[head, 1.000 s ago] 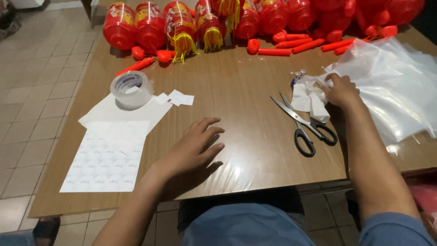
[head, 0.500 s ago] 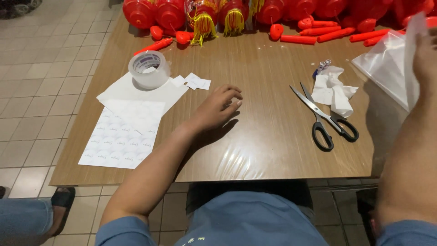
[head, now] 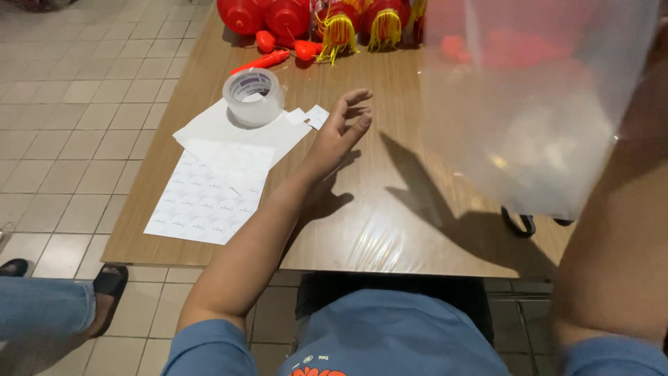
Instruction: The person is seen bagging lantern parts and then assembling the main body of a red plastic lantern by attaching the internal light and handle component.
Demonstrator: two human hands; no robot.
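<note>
Since the earlier frame, your right arm has lifted the clear, floppy plastic bag (head: 536, 104) off the brown wooden table (head: 390, 230) up before the camera; the right hand is out of view, grip cannot be told. Your left hand (head: 339, 136) hovers, fingers loosely spread, holding nothing. Bag looks unfilled. Count: one tape roll (head: 253, 96), two white sticker sheets (head: 209, 188), four red tasselled lanterns (head: 334, 21) showing.

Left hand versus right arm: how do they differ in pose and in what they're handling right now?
The left hand is lifted just above the table, open, fingers spread, holding nothing; the right arm is raised close to the camera, holding up a clear plastic bag. The left hand shows fully; the right hand is hidden at the frame edge. Both arms are bare below blue sleeves.
</note>
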